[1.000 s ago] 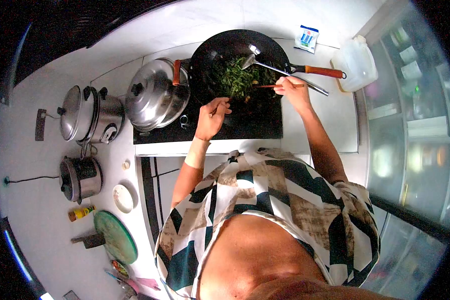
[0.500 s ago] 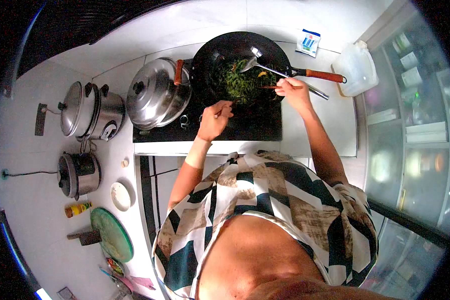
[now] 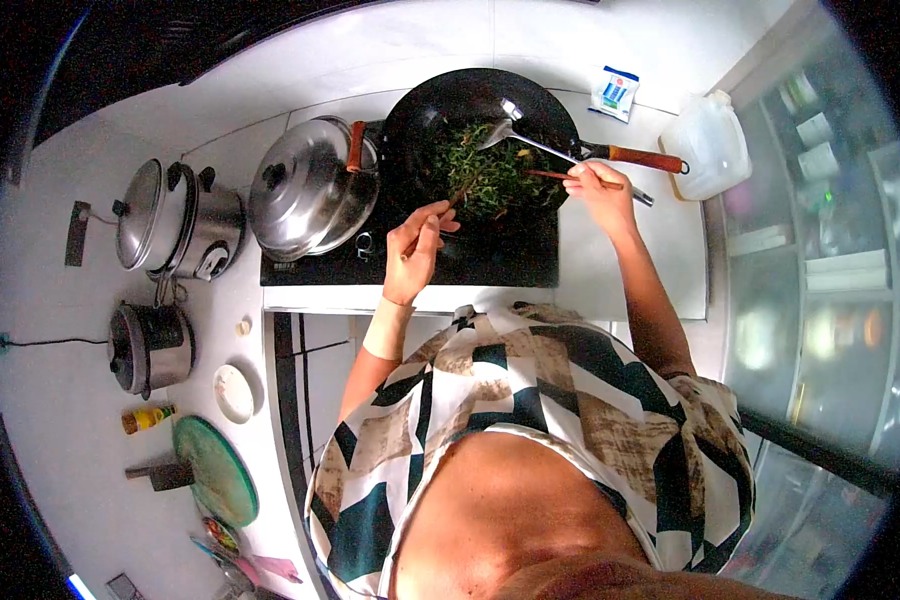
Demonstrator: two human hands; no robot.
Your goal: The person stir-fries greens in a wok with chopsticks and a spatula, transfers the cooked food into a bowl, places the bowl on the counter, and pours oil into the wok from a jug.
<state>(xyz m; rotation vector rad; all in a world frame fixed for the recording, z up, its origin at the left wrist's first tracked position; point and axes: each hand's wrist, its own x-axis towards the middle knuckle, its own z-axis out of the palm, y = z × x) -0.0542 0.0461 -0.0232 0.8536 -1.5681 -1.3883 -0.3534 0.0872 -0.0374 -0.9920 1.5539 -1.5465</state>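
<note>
Our left hand [image 3: 417, 250] and right hand [image 3: 601, 196] each pinch a slender brown wooden stick [image 3: 456, 196] over chopped leafy greens [image 3: 485, 178] in the deep black wok [image 3: 407, 120].

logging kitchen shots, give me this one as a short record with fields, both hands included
left hand: gripping a thin stick angled toward the greens
right hand: gripping a reddish stick pointing into the wok
wok: black, on the cooktop, wooden handle pointing right
contents: chopped greens
utensil: metal ladle, head in the wok, handle across its rim
left of wok: domed steel lid
right of wok: small packet, translucent container
</note>
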